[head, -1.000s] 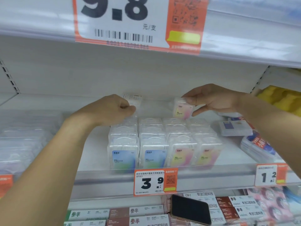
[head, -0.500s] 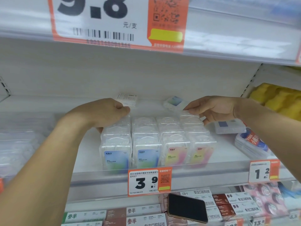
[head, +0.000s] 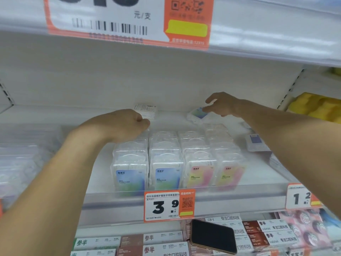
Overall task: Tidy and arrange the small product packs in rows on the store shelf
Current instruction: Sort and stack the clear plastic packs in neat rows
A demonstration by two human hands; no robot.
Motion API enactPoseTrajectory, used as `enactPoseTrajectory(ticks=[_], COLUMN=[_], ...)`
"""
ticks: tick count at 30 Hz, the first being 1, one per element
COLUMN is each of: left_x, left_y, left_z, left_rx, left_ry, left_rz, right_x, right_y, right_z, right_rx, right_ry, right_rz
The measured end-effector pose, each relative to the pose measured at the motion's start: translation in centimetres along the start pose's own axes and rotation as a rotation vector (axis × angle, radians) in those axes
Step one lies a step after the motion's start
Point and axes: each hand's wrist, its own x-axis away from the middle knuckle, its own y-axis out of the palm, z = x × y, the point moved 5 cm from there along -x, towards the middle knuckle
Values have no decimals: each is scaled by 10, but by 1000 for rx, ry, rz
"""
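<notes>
Lower shelf, nearest the camera: a dark phone [head: 214,236] lies flat on boxed goods [head: 166,242] with white and brown printed faces.

Front lip of the store shelf [head: 118,202]: an orange-and-white price tag [head: 168,205] reading 3.9 sits about mid-edge; a second tag [head: 298,197] reading 1.2 is toward the right end.

Just behind the front edge — four rows of small clear product packs [head: 177,163], standing upright and running back toward the rear wall. The two left rows show blue-green labels, the two right rows pink-yellow labels. Rows are touching side to side.

Left part of the shelf: blurred clear packs [head: 22,163], detail not readable. Right part: a flat pack with a blue label [head: 255,143] lying just beside the right row, partly hidden by the right forearm.

Left hand [head: 121,125] is at the back of the leftmost row, fingers curled under, resting on the rearmost packs; whether it actually grips one cannot be told. A loose white pack [head: 145,109] with printed text stands near the rear edge, just beyond this hand.

Right hand [head: 221,104] is at the rear of the shelf — fingers spread and relaxed, tips at or just off a loose blue-labelled pack [head: 198,113] lying tilted behind the third row. Contact is unclear.

Far right, next bay: yellow goods [head: 317,106]. Overhead, a large orange price label [head: 129,21] hangs on the upper shelf edge.
</notes>
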Motion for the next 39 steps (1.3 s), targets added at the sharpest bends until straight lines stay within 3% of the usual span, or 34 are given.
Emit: enactPoseTrajectory(ticks=[3,9,14,18,23,26,28,29,32,35,39], left_x=[-1,2,8,5,-17,-21,-18,-15,-2,12,20], left_y=[0,-5,-22,-32,-36,-43,-51,-55,-64,-65,-64], left_z=[2,3,7,6,22,28,19,11,-18,-47,-57], left_rx=[-46,15,188,203,263,370,372,397,534,701,758], left_ry=[7,69,209,243,235,307,292,274,220,195,211], left_rz=[15,51,325,478,346,341,443,516,705,751,713], right_x=[-6,-8,11,37,66,74,64,52,12,-16,-25], right_y=[21,25,2,-1,10,15,19,21,42,84,118], right_z=[0,-6,-29,-64,-118,-145,-151,-151,-147,-154,-162], right_rx=[99,-185,-520,-432,-361,-481,-630,-659,-329,161,491], right_ry=[63,20,-146,-267,-455,-533,-477,-419,-301,-368,-418], right_rz=[-53,-10,42,-75,-156,-284,-360,-317,-121,-174,-206])
